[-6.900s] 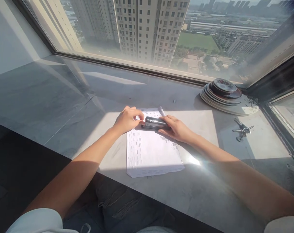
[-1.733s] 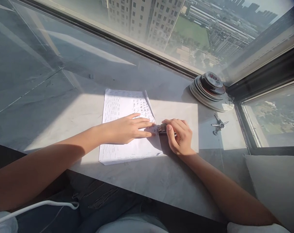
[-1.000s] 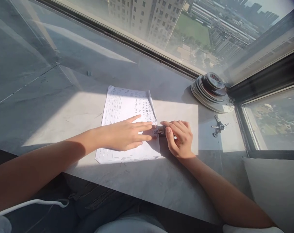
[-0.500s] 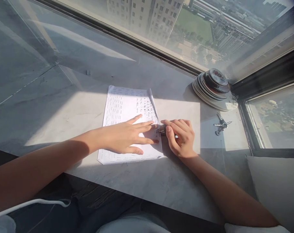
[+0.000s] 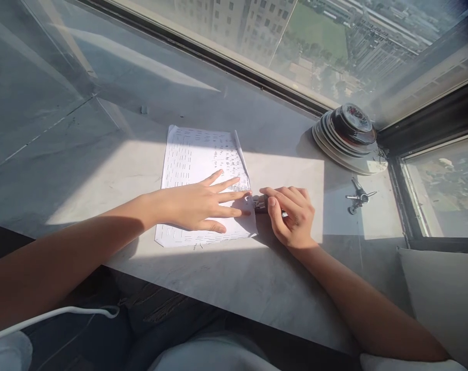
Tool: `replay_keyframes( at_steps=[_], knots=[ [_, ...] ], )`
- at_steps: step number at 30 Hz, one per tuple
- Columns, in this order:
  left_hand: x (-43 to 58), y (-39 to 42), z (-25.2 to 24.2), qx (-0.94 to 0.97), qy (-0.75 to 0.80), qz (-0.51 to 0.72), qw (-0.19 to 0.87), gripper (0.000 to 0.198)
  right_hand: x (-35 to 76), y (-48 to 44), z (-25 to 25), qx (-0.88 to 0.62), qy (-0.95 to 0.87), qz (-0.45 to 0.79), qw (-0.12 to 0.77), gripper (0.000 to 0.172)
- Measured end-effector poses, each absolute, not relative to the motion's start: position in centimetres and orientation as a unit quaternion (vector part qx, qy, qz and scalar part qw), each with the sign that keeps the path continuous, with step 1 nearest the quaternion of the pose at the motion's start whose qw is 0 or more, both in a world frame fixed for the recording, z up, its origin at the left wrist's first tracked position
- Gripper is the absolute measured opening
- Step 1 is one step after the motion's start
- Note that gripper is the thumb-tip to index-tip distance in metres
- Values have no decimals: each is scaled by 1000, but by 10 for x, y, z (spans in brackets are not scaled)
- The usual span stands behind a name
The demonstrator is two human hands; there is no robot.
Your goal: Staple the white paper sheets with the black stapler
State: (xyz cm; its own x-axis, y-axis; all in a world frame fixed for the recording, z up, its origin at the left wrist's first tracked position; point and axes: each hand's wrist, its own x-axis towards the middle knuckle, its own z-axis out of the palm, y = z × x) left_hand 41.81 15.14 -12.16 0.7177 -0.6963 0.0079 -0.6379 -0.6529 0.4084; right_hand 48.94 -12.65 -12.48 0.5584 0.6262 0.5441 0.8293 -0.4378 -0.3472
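- Fingers of the left hand (image 5: 198, 207): spread wide and laid palm down, nothing in their hold; the palm rests on the paper.
- Fingers of the right hand (image 5: 294, 215): bent and closed over the stapler (image 5: 261, 203), thumb drawn in beside the index finger; the hand covers most of its body, so how firmly they grip cannot be told.
- Stapler: on the counter, its front end showing between the right hand and the right edge of the paper; whether that edge lies inside its mouth is too small to tell.
- Paper (image 5: 177, 167): flat under the left hand, with rows of short dark dashes at left and along the near edge, smaller dark marks at right; the far part of its right edge is rolled up.
- Counter (image 5: 234, 288): pale grey, part sunlit, part shaded.
- Plates (image 5: 322, 138): stacked in the far right corner, wider ones below; on them sits a dark dish (image 5: 367, 138), and on that a small patterned dish (image 5: 356, 117). Which way up the dishes are is unclear.
- Metal piece (image 5: 360, 196): several-armed, on the counter just nearer than the plates.
- Window (image 5: 218, 26): behind the counter, buildings and a green field beyond.
- Cord (image 5: 69, 310): white, at lower left.
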Motion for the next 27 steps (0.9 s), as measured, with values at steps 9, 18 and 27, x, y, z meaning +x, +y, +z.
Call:
replay_keyframes(
  at_steps=[9,18,27],
  knots=[
    [416,152,-116,913,-353,-96,181,51,489,-126,-125,-829,-441,-177,293,30],
    [415,152,-119,907,-369,-63,195,47,490,-126,-126,-834,-444,-176,276,31],
    [415,151,-118,911,-361,-67,187,50,490,-126,-125,-838,-443,-178,263,31]
  ],
)
